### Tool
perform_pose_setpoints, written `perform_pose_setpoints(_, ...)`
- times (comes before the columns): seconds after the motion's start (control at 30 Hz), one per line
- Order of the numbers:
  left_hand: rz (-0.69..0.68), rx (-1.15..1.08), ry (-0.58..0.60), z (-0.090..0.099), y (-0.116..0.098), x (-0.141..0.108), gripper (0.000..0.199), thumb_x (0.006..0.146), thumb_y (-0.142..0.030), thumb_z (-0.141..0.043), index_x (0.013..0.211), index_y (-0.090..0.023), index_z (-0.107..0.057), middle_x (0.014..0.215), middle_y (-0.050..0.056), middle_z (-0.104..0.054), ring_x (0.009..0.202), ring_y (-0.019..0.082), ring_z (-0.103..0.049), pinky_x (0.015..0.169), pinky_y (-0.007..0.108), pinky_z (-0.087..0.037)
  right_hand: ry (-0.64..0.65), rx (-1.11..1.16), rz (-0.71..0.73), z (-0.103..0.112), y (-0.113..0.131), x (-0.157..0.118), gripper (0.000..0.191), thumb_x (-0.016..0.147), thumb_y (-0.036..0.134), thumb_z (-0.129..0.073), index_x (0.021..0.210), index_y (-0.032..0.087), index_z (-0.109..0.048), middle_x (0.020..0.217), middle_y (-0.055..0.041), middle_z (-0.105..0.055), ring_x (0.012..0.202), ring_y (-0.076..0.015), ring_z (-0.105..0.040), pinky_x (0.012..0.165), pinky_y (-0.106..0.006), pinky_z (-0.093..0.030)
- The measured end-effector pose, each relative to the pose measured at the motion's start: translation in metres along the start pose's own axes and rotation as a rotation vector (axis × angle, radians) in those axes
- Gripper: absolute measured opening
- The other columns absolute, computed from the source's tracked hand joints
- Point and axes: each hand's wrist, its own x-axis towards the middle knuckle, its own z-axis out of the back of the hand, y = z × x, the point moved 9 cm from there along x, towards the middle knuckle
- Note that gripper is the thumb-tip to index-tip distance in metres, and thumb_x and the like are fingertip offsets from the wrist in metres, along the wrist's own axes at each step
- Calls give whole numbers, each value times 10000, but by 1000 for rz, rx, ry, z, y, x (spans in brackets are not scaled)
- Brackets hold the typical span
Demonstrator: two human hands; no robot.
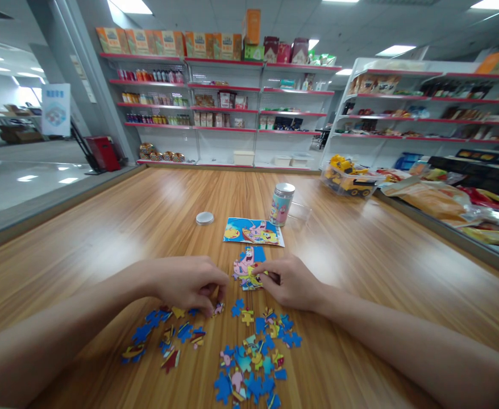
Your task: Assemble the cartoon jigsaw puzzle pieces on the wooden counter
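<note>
In the head view, a partly joined jigsaw puzzle (pixel 245 264) shows pink and yellow cartoon figures on blue. My right hand (pixel 294 284) rests at its right side, thumb and index finger bent together over a yellow puzzle piece (pixel 252 279). To the left, my left hand (pixel 192 284) is curled low over the table. Its thumb and index fingertips close around a small pinkish puzzle piece (pixel 218 308). Loose puzzle pieces (pixel 256 355), mostly blue and yellow, lie below the hands. More loose pieces (pixel 142 332) are scattered under my left wrist.
Beyond the puzzle lies a picture card (pixel 253 233), with a cartoon-printed can (pixel 282 204) at its right corner. A round lid (pixel 204 218) lies left of the card. Farther right stand a clear tub of yellow toy trucks (pixel 347 177) and packaged goods (pixel 437 201). Stocked shelves (pixel 224 85) rise behind.
</note>
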Motion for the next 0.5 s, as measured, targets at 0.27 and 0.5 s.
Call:
perform_pose_setpoints(0.27,61,41,-48,6,9,0,159,781,-192,-779,858,-162,-644,683,-35,-606,608,110,-527,538,193,-345,11,-6,28,-2,1,0,239,798,133,-544,906,168,-755,535,27,-598,443,-75,-448,481,-213,-280)
perform_pose_setpoints(0.5,90,-33,-219,18,57,-3,184,847,-303,-699,787,-144,-629,700,-8,-612,610,119,-525,555,207,-367,21,-11,35,-1,3,-1,256,807,142,-544,944,168,-759,517,31,-570,439,-76,-438,482,-215,-277)
